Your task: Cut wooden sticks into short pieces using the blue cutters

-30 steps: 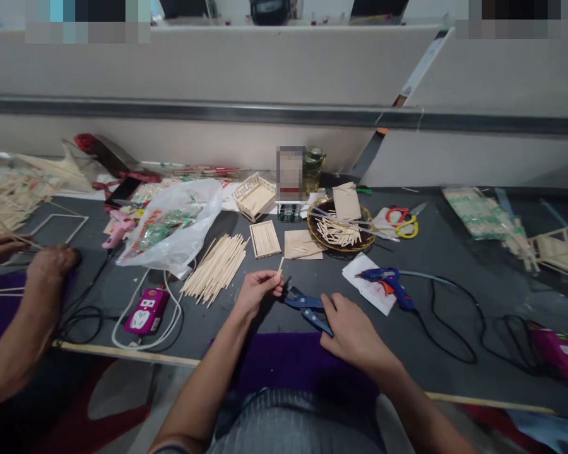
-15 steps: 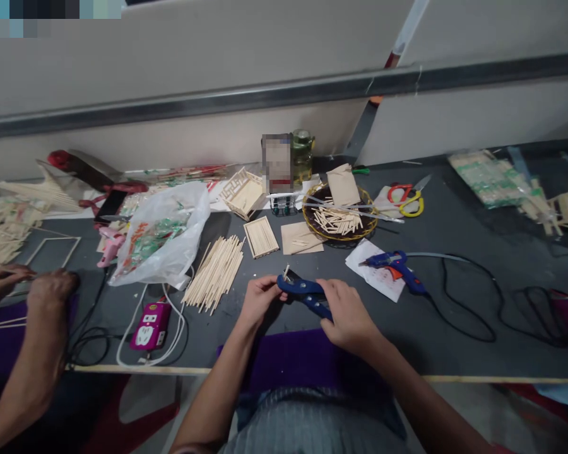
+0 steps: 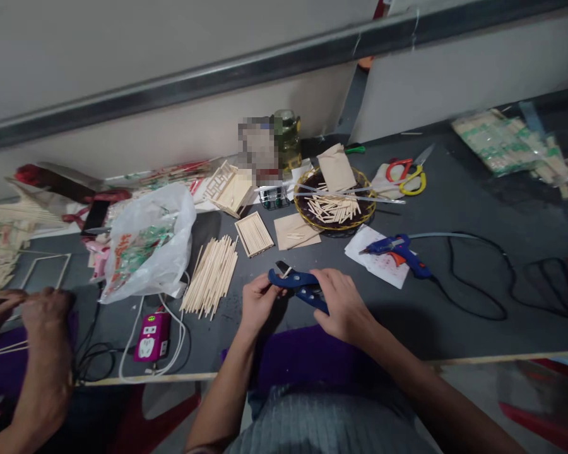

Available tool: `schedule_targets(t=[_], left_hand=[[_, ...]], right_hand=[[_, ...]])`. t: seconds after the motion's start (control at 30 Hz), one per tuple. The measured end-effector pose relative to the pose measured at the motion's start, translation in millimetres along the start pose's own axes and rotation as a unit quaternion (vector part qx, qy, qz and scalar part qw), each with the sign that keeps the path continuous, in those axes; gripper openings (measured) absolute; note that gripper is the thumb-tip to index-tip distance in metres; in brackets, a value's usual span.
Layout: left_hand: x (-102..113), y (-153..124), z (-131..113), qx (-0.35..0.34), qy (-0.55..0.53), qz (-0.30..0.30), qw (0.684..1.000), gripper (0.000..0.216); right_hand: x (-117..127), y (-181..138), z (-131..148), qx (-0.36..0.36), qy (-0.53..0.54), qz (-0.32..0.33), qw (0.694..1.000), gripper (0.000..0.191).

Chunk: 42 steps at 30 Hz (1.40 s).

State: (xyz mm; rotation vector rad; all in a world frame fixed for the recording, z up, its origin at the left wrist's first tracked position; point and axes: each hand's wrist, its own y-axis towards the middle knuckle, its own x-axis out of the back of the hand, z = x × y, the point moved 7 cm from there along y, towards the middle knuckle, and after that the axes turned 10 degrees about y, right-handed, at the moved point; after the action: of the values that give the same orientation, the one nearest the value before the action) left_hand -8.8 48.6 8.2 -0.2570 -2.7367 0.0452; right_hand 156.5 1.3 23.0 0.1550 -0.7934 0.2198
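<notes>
My right hand (image 3: pixel 341 304) is wrapped round the handles of a blue pipe cutter (image 3: pixel 296 279), whose dark blade shows at its jaw. A short wooden stick (image 3: pixel 288 272) lies in that jaw, across the blade. At the jaw's left side, my left hand (image 3: pixel 259 304) is closed in a pinch on the stick, though its fingertips are partly hidden. Left of this hand, a bundle of thin wooden sticks (image 3: pixel 211 277) is spread on the table. Beyond it lies a small flat panel of sticks (image 3: pixel 254 234).
Cut stick pieces fill a wicker basket (image 3: pixel 307 217). A blue glue gun (image 3: pixel 392 247) rests on white paper, its cord running right. Scissors (image 3: pixel 411 180) lie behind. On the left are a plastic bag (image 3: pixel 170 265), a purple power strip (image 3: pixel 152 334) and another person's hands (image 3: pixel 47 309).
The view has turned and shifted slightly. The cutter's blade now stands out more plainly from the jaw. Both hands keep their hold.
</notes>
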Motion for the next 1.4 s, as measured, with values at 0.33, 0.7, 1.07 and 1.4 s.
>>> schedule_targets(t=[0.33,0.7,1.07,1.4], left_hand=[[6,-10,-20,-0.078,0.114,-0.058,0.989,0.02],[8,-29,-59,-0.206,0.272,-0.086,0.936,0.018],[9,-53,-82,-0.336,0.366,-0.139,0.857,0.027],[3,-56,-85,-0.352,0.407,-0.14,0.831,0.027]], right_hand=[[2,-4,3,-0.002,0.042,-0.029,0.999,0.067],[-3,-8,1,0.024,0.111,-0.036,0.993,0.068],[-3,-11,6,0.086,0.154,-0.048,0.983,0.072],[-5,-13,12,0.126,0.17,-0.084,0.974,0.072]])
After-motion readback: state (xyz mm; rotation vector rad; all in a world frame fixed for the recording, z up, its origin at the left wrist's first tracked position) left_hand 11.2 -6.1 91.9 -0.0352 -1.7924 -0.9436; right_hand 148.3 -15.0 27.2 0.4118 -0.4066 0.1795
